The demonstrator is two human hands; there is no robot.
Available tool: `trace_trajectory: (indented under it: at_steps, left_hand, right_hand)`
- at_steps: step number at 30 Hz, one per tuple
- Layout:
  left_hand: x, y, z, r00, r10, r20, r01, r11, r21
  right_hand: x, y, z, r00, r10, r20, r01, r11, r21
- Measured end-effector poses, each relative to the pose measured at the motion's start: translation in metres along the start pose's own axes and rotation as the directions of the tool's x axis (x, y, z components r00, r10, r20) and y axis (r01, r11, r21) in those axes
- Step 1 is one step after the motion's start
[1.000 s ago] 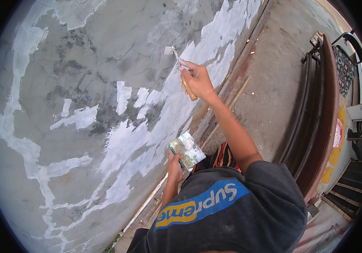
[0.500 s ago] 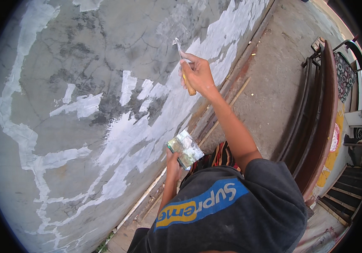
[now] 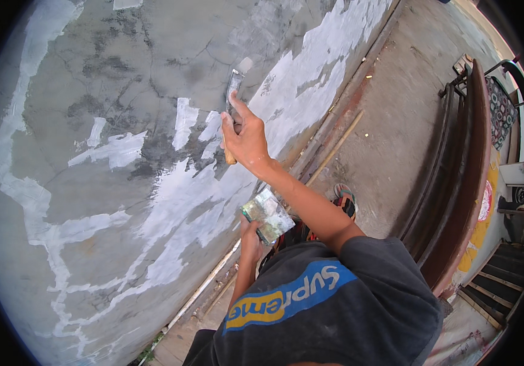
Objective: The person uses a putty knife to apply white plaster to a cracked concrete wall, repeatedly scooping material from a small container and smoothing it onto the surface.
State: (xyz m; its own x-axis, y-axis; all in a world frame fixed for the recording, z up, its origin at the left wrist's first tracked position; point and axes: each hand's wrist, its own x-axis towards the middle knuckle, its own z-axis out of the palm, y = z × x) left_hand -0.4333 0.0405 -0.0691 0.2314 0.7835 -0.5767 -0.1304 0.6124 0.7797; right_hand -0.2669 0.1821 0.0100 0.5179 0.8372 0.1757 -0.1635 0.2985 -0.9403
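My right hand (image 3: 248,139) is closed around the wooden handle of a putty knife (image 3: 232,89), thumb laid along it. The knife's flat metal blade lies at the cracked grey wall (image 3: 100,210), beside a fresh whitish smear (image 3: 245,64) at its tip. Lower down, my left hand (image 3: 250,245) grips a small rectangular board (image 3: 268,227) by its edge. White filler paste (image 3: 270,206) sits on the board's stained face. White patches (image 3: 179,195) of the same look cover cracks across the wall.
A long stick (image 3: 342,139) lies along the wall's foot on the concrete floor (image 3: 390,140). To the right stands a dark reddish-brown bench (image 3: 472,177), with a patterned cushion (image 3: 500,110) behind it. Slatted wood (image 3: 497,283) is at the lower right.
My right hand has moved left and down with the putty knife, and the blade has turned flatter to the wall. The left hand and board stay nearly still. A sandalled foot has come into sight.
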Motion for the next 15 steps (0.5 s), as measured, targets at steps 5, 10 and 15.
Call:
trace_trajectory:
  at_steps: [5, 10, 15]
  left_hand:
    - [0.006, -0.009, -0.002, 1.000, -0.001, 0.028, 0.001, 1.000, 0.021]
    - [0.014, -0.008, -0.001, 0.996, 0.037, 0.080, -0.037, 0.999, 0.001]
    - [0.013, -0.009, -0.007, 0.998, 0.014, 0.056, -0.015, 1.000, 0.011]
  right_hand:
    - [-0.013, -0.043, -0.049, 0.921, 0.269, 0.280, -0.302, 0.950, 0.081]
    - [0.035, -0.048, -0.083, 0.969, 0.230, 0.084, -0.239, 0.964, 0.118]
    - [0.010, -0.042, -0.055, 0.959, 0.212, 0.189, -0.231, 0.969, 0.085]
